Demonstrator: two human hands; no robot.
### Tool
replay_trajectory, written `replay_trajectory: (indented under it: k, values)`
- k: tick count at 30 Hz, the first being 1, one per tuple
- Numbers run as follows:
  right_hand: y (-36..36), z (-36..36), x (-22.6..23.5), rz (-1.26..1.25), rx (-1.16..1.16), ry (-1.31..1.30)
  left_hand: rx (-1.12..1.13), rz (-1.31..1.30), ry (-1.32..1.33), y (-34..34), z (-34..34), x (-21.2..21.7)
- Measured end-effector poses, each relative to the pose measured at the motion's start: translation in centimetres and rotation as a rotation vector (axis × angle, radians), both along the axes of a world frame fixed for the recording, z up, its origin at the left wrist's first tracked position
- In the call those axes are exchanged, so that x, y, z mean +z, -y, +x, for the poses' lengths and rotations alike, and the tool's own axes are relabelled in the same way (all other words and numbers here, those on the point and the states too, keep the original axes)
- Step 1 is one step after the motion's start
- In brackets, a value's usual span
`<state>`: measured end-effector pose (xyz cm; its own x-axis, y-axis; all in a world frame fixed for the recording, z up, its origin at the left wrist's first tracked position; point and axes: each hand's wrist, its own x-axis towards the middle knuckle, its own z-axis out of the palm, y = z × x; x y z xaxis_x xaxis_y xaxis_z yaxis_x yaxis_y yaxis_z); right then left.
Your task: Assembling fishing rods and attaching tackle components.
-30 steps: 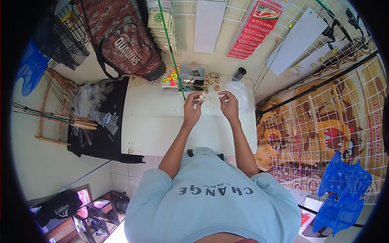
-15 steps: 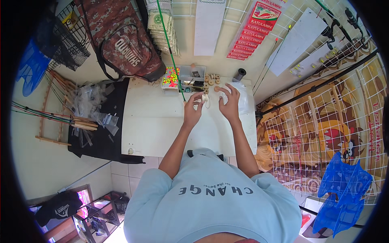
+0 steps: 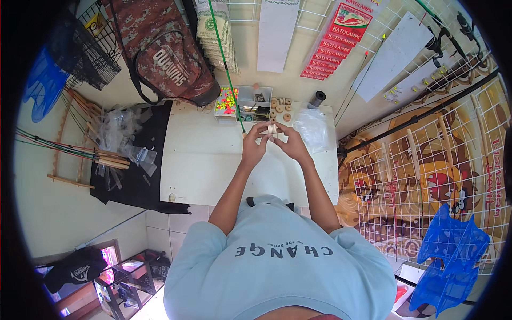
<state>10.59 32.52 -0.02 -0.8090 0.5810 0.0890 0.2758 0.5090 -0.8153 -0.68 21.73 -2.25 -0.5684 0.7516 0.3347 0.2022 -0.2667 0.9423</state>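
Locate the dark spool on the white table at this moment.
In the head view, the dark spool stands at the table's far right edge, right of the small wooden discs and just beyond the clear plastic bag.

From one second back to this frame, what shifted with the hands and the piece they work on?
The left hand and right hand, first a little apart over the white table, closed together around the small pale piece, fingertips now meeting on it. The compartment box, wooden spools and clear bag stayed put.
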Motion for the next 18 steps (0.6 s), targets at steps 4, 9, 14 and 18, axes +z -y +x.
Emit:
replay_trajectory:
  k: [4,9,14,18]
  values:
    - [-0.2,-0.3,-1.1,-0.156,-0.076,-0.099,-0.021,0.018,0.047,0.0,0.2,0.1]
    - [-0.2,0.3,-0.7,-0.058,-0.205,-0.070,0.063,0.000,-0.018,0.2,0.0,-0.6]
    - [-1.0,0.8,-0.3,-0.041,-0.459,-0.338,0.182,-0.047,-0.072,0.2,-0.2,-1.4]
    - [-2.1,1.4,-0.5,0.062,-0.666,-0.329,0.191,-0.002,0.039,0.0,-0.3,-1.9]
